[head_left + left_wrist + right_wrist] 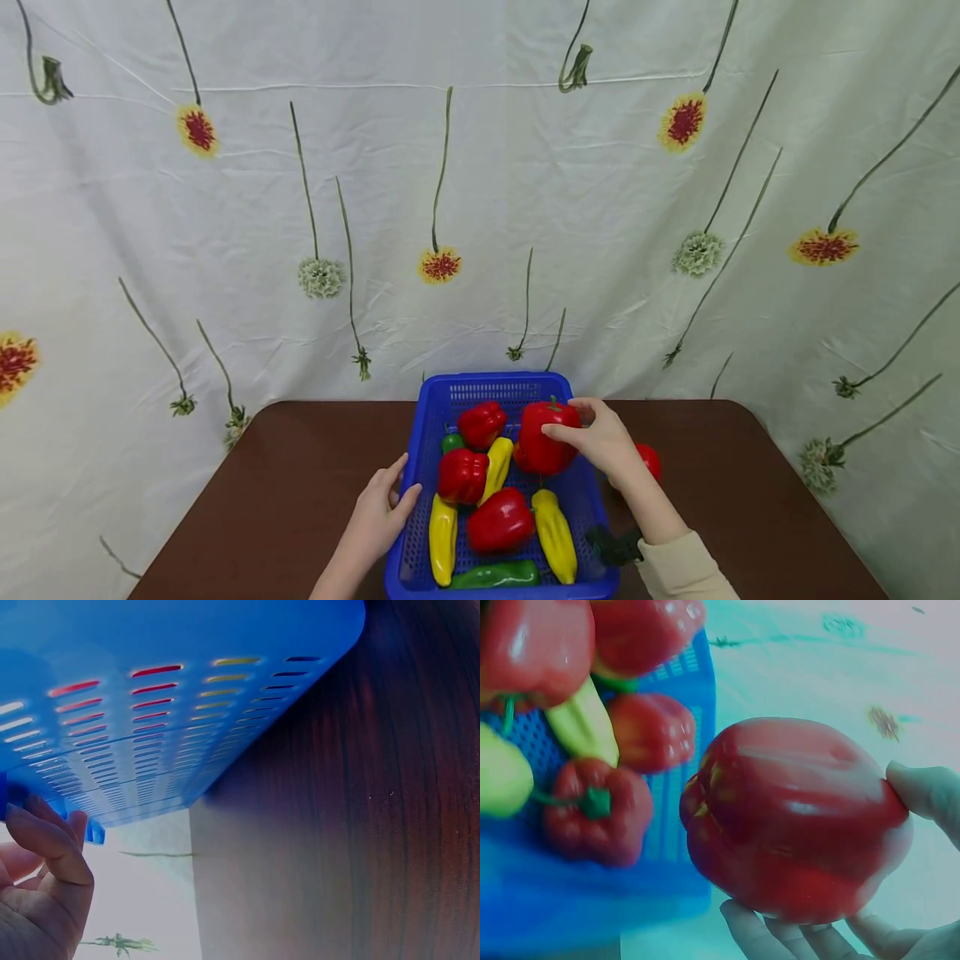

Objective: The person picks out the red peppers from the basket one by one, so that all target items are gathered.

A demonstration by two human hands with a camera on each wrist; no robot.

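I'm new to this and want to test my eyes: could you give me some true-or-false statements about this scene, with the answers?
1. The right hand grips a large red pepper. True.
2. The left hand is far from the blue basket. False: it touches the basket's left side.
3. A green pepper lies at the basket's near end. True.
4. The basket contains only red peppers. False: yellow peppers and green ones are there too.
5. A red item shows outside the basket. True.
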